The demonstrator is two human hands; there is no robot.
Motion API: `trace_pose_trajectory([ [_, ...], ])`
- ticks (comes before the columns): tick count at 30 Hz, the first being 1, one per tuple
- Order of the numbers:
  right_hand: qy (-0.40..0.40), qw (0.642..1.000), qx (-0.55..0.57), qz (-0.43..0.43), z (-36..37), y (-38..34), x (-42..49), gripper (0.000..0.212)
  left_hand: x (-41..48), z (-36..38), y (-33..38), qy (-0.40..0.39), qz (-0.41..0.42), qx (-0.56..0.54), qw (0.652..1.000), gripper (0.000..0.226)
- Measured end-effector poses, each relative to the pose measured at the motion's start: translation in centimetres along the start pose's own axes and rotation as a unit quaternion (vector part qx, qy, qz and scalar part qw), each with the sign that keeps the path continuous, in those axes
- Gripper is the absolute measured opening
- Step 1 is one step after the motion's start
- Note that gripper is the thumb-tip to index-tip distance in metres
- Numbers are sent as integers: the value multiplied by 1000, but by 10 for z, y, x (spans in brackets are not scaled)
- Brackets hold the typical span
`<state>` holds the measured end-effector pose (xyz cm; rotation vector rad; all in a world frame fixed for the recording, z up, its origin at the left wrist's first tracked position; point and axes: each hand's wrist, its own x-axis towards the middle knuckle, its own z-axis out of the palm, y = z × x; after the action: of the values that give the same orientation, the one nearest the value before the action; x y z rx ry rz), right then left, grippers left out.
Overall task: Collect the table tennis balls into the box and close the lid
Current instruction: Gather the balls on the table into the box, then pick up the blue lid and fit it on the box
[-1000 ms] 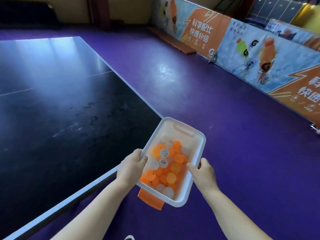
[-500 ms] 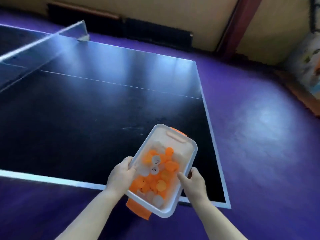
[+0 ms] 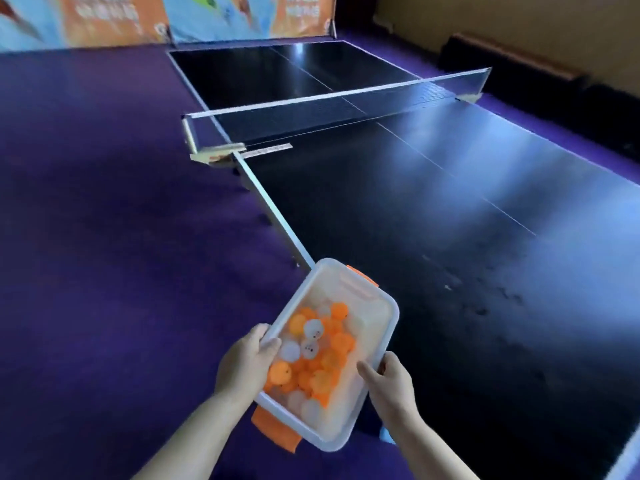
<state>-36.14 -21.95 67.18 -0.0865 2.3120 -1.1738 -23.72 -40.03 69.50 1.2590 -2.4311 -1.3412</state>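
A: What was changed within the second?
B: The net [image 3: 346,105] was swung into view at 12 o'clock. The box [image 3: 360,299], kept at 6 o'clock over the desk [image 3: 450,271] edge, was clasped by left grip [image 3: 242,365] and right grip [image 3: 393,388].
A: Consequence?
B: Balls [image 3: 325,355] were judged collected; no lid was seen.

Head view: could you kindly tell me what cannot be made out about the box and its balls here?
In the head view:
- Table tennis balls: count; the upper ones cover the lower, all blurred.
- Marks on the white balls: too small.
- Right hand: fingertips hidden under the box.
- Near orange latch: partly behind the box.
- Lid: none in view.
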Motion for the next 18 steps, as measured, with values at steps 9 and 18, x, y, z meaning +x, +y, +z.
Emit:
trace_pose_trajectory([
  [9, -84, 994, -63, 31, 87, 61, -40, 28, -49, -10, -112, 40, -77, -29, 996, 5],
  [18, -112, 983, -16, 142, 182, 198, 25, 9, -8, 95, -259, 25, -182, -12, 983, 33],
])
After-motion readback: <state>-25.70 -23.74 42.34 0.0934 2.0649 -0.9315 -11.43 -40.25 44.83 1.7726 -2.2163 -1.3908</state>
